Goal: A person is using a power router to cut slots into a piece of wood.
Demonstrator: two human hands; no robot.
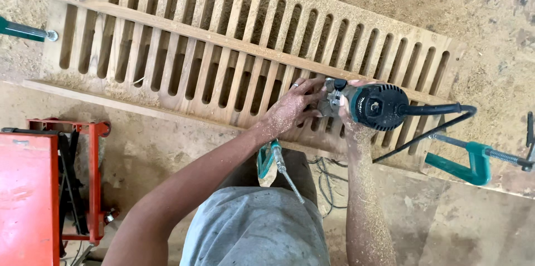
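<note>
Your left hand (291, 109) lies flat on the slotted wooden panel (223, 48), fingers spread and stretched toward the router (370, 105), their tips touching its metal base at the left side. Your right hand (350, 116) is wrapped around the router from below, closed on the body just behind the base, and mostly hidden by the tool, so only the wrist and part of the palm show. The router sits upright on the panel between your two hands, near the panel's lower right stretch, its dark round top facing up at you. Its black cable (434, 118) runs off to the right and loops back across the panel's edge. A long thin wooden strip (184, 29) lies slantwise across the slots, passing just above your left fingers and the tool. A green clamp (471, 160) grips the bench to the right, well apart from your right hand, and the handle of another green clamp (22, 29) shows at the far left edge. A third green clamp (276, 160) hangs just below your left wrist. Sawdust covers the panel, the bench (490, 48) and both your forearms. A red metal stand (33, 188) is at your lower left.
</note>
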